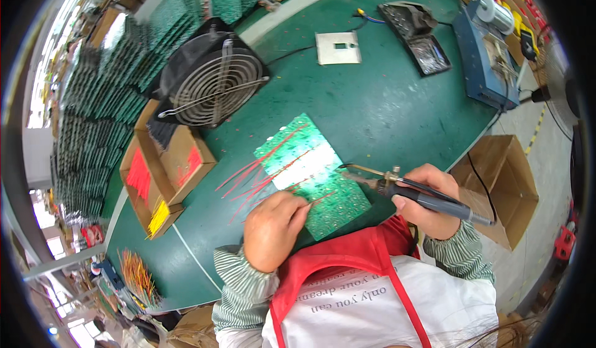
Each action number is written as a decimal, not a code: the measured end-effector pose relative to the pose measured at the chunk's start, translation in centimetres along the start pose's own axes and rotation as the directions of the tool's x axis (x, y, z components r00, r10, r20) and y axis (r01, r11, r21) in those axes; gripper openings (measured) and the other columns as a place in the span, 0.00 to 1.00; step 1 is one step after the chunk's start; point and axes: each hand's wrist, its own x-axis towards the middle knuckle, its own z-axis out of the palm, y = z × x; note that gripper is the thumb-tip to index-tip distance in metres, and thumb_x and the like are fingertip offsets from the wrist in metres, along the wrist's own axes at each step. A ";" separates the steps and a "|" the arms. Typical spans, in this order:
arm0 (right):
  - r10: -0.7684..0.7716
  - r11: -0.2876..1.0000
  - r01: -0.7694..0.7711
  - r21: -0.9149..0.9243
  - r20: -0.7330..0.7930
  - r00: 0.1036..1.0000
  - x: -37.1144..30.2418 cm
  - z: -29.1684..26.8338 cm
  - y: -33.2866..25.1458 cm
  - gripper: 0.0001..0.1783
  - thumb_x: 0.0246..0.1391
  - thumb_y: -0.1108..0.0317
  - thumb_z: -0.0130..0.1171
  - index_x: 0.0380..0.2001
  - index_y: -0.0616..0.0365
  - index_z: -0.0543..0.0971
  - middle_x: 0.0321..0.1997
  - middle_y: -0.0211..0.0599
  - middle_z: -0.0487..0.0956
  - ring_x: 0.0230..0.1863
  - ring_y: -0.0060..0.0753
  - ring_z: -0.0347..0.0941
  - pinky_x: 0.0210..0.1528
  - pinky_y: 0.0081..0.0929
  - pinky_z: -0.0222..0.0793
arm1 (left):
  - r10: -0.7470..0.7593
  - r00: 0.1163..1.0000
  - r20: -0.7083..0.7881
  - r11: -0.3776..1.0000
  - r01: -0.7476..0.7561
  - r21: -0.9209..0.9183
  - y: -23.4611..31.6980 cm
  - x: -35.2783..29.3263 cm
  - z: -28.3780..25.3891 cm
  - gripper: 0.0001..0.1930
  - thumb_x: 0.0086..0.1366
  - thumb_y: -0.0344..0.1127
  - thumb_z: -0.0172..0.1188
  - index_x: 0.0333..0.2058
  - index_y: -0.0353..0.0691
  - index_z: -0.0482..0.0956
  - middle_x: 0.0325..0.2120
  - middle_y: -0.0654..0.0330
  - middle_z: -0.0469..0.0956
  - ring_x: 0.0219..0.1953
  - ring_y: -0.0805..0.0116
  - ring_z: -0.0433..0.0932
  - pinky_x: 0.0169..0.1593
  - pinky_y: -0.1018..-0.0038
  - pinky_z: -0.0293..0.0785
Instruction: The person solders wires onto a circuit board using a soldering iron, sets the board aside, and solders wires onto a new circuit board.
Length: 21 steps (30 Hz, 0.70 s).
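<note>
A green circuit board [341, 210] lies on the table in front of me, with a bright glare across its middle. Several thin red wires [239, 177] cross the board and stick out past its left edge. My left hand [270, 231] rests at the board's near left side, thumb and forefinger pinched on a red wire [324, 197]. In my right hand [429, 223] is a soldering iron [444, 206] with a thin feeder tube along its top. Its tip points left, over the right part of the board; whether it touches cannot be made out.
A black fan [214, 84] with a wire guard stands at the back left. Beside it, a cardboard box [208, 156] holds red and yellow wires. Stacked boards [93, 100] line the left. A white plate [328, 55], black tray [434, 56] and blue solder-spool unit [478, 69] sit farther back. An open carton [515, 193] is at right.
</note>
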 end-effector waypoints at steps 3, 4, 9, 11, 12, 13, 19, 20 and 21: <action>-0.016 0.999 0.018 0.035 -0.072 0.997 -0.6 0.8 1.2 0.11 0.44 0.72 0.66 0.31 0.63 0.75 0.25 0.34 0.78 0.23 0.22 0.74 0.27 0.19 0.67 | -0.153 0.984 0.089 0.979 0.138 0.147 -3.3 -2.1 -4.9 0.03 0.53 0.27 0.63 0.28 0.37 0.80 0.24 0.58 0.77 0.22 0.65 0.76 0.27 0.73 0.71; -0.023 0.999 0.028 0.040 -0.127 0.992 -0.8 1.2 1.8 0.12 0.44 0.73 0.66 0.32 0.63 0.75 0.26 0.36 0.78 0.23 0.23 0.74 0.27 0.20 0.68 | -0.223 0.969 0.110 0.952 0.192 0.238 -4.8 -2.8 -7.1 0.03 0.53 0.27 0.63 0.28 0.37 0.80 0.24 0.57 0.78 0.22 0.65 0.76 0.27 0.72 0.71; -0.288 0.956 0.286 -0.069 -0.026 0.957 0.2 2.5 2.2 0.15 0.47 0.72 0.65 0.38 0.64 0.72 0.33 0.44 0.77 0.30 0.34 0.74 0.32 0.27 0.70 | -0.400 0.824 -0.401 0.723 0.552 0.415 -15.0 -6.2 -16.4 0.06 0.53 0.32 0.63 0.27 0.36 0.80 0.26 0.53 0.79 0.27 0.56 0.78 0.32 0.67 0.73; -0.311 0.947 0.310 -0.083 -0.003 0.950 0.5 3.1 2.3 0.16 0.47 0.72 0.65 0.38 0.63 0.72 0.34 0.45 0.77 0.30 0.35 0.74 0.33 0.27 0.70 | -0.445 0.770 -0.457 0.679 0.623 0.388 -18.3 -6.0 -18.5 0.06 0.53 0.33 0.63 0.28 0.36 0.80 0.25 0.53 0.79 0.28 0.56 0.78 0.33 0.66 0.73; -0.321 0.941 0.320 -0.108 0.013 0.947 0.4 3.2 2.5 0.16 0.47 0.71 0.65 0.38 0.63 0.72 0.34 0.45 0.77 0.31 0.36 0.74 0.33 0.28 0.70 | -0.411 0.793 -0.449 0.679 0.595 0.429 -20.5 -5.7 -18.8 0.07 0.53 0.33 0.63 0.29 0.37 0.80 0.27 0.52 0.79 0.30 0.55 0.79 0.35 0.65 0.74; -0.347 0.923 0.347 -0.168 0.033 0.937 0.4 3.3 2.6 0.18 0.46 0.69 0.66 0.39 0.62 0.72 0.36 0.47 0.76 0.33 0.41 0.75 0.35 0.31 0.71 | -0.379 0.817 -0.435 0.681 0.564 0.467 -22.3 -5.1 -18.8 0.08 0.53 0.33 0.63 0.31 0.37 0.80 0.28 0.52 0.79 0.33 0.54 0.79 0.37 0.64 0.74; -0.404 0.853 0.412 -0.321 0.094 0.910 0.4 4.6 2.7 0.24 0.43 0.65 0.70 0.42 0.60 0.72 0.41 0.49 0.75 0.38 0.49 0.74 0.39 0.37 0.71 | -0.268 0.885 -0.381 0.607 0.462 0.646 -26.9 -1.3 -18.1 0.09 0.54 0.34 0.62 0.34 0.39 0.79 0.35 0.50 0.77 0.37 0.50 0.77 0.41 0.59 0.73; -0.419 0.830 0.432 -0.353 0.115 0.900 0.4 4.9 2.7 0.25 0.42 0.65 0.71 0.42 0.60 0.72 0.42 0.49 0.75 0.38 0.49 0.74 0.40 0.38 0.72 | -0.272 0.892 -0.360 0.585 0.451 0.674 -27.4 -1.0 -18.0 0.08 0.54 0.34 0.62 0.33 0.39 0.78 0.35 0.49 0.77 0.36 0.49 0.77 0.41 0.59 0.73; -0.423 0.828 0.440 -0.349 0.128 0.897 0.5 5.1 2.7 0.26 0.40 0.65 0.72 0.43 0.60 0.73 0.42 0.48 0.75 0.38 0.49 0.74 0.39 0.37 0.72 | -0.217 0.914 -0.343 0.623 0.400 0.672 -27.8 -0.9 -18.2 0.07 0.54 0.33 0.62 0.31 0.38 0.77 0.33 0.49 0.77 0.35 0.50 0.77 0.39 0.58 0.73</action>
